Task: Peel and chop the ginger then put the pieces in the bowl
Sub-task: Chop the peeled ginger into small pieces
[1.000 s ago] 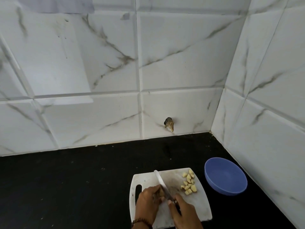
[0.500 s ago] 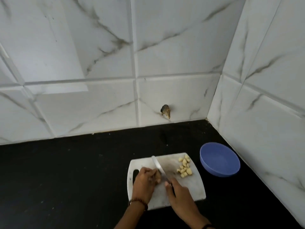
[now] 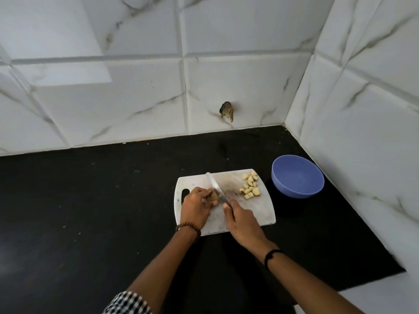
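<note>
ginger (image 3: 214, 196) stub, tan, pinched under left hand (image 3: 196, 208) beside pale chopped pieces (image 3: 250, 186).

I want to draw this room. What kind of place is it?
Probably a kitchen: a black counter against tiled walls, a board with chopped ginger, and a blue bowl beside it.

Hidden: handle of knife (image 3: 215, 186) inside right hand (image 3: 243, 223); most of ginger (image 3: 214, 196) under left hand (image 3: 196, 208). Cut off at bottom edge: checked sleeve (image 3: 127, 303). Too small to identify: dark wall mark (image 3: 226, 111), possibly a hole.
</note>
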A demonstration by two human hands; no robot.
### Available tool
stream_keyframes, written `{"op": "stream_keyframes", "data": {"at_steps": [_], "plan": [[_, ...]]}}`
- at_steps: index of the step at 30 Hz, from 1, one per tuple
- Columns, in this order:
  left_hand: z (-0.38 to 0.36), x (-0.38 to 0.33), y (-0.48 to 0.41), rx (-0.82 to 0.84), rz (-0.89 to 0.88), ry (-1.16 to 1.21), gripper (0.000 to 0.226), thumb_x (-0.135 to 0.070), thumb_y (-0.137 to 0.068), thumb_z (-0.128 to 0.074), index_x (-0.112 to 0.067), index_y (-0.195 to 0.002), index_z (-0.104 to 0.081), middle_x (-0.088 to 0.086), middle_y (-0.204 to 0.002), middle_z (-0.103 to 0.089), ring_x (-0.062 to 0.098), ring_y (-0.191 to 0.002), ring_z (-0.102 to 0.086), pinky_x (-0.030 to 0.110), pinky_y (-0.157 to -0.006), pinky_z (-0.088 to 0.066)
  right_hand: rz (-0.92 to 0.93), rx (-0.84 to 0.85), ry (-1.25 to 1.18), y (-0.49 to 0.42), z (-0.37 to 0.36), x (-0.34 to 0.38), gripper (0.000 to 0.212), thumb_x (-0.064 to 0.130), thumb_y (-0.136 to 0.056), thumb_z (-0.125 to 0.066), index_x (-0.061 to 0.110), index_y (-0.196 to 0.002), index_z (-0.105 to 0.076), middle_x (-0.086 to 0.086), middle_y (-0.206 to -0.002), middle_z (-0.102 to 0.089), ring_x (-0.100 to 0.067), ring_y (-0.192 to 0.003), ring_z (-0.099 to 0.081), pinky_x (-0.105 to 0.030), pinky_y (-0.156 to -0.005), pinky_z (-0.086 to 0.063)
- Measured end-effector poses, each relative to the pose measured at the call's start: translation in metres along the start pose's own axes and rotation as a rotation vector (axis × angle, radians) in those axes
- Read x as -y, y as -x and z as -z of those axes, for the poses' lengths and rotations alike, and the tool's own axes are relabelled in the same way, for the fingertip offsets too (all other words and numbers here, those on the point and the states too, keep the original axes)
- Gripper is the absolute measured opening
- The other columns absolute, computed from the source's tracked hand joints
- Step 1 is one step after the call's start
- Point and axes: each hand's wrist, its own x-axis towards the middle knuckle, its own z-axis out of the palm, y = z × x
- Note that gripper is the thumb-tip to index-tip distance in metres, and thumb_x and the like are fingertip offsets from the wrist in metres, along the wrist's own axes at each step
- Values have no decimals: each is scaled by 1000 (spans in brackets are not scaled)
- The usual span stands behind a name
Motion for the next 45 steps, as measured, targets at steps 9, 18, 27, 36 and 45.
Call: {"op": "stream_keyframes", "data": {"at_steps": [9, 18, 27, 36, 45], "plan": [[-2, 2, -6, 52, -42, -82, 29, -7, -87, -64, -14, -115, -68, -8, -105, -56, -2, -81, -50, -2, -70, -37, 23, -42, 71, 3, -7, -1, 36, 54, -102, -23, 29, -114, -47, 3, -91, -63, -11, -81, -63, -37, -75, -57], [-1, 2, -7, 42, -58, -61, 28, -8, -87, -64, -10, -115, -67, -2, -102, -61, 9, -90, -57, 15, -82, -47, 46, -64, 142, 2, -6, 2, 37, 51, -103, -22, 26, -117, -45, 3, -87, -62, -12, -76, -63, -37, -70, -57], [-2, 5, -2, 91, -57, -55, 35, -20, -86, -68, -17, -121, -62, -5, -114, -61, 6, -99, -54, 7, -85, -42, 27, -62, 212, 9, -10, 2, 37, 48, -103, -21, 28, -131, -35, 2, -91, -62, -13, -78, -63, -34, -71, -56], [1, 3, -10, 31, -1, 11, 23, -8, -82, -72, -15, -104, -71, -9, -96, -61, 2, -82, -61, 3, -73, -45, -1, 5, 217, 6, -7, 7, 35, 44, -104, -25, 26, -133, -33, -2, -103, -64, -19, -91, -66, -38, -81, -55], [5, 0, -14, 46, 30, 60, 17, -2, -81, -72, -11, -95, -74, -12, -81, -65, -22, -75, -55, -1, -69, -42, -69, 100, 266, -5, 1, 16, 44, 43, -105, -25, 24, -144, -26, -5, -121, -60, -21, -107, -62, -34, -90, -48]]}}
